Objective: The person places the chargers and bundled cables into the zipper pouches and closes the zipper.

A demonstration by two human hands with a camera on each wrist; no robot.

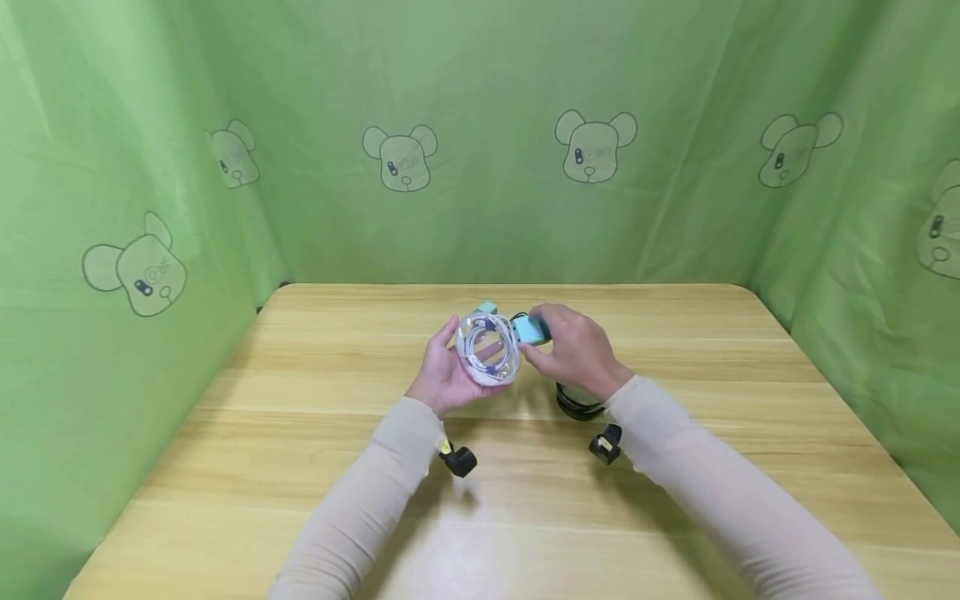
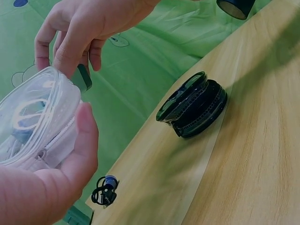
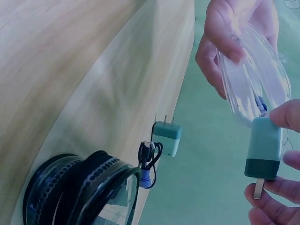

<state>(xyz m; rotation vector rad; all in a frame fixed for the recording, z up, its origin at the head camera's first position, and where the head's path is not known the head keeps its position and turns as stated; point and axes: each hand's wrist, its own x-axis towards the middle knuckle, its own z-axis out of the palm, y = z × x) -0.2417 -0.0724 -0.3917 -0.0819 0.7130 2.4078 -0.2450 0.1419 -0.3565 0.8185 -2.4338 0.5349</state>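
Observation:
My left hand holds up a round, clear zip pouch, its thumb along the zipped side in the left wrist view. Inside the pouch lies a coiled white cable with a blue tie. Beside it, my right hand pinches a teal charger plug between thumb and fingers; one metal prong points out from its darker end. In the right wrist view the charger overlaps the pouch edge, and whether they touch I cannot tell.
A black-trimmed round pouch stands on the wooden table. Farther back are a bundled black cable with a blue tie and another teal charger, prongs up in the right wrist view. A green curtain encloses the table.

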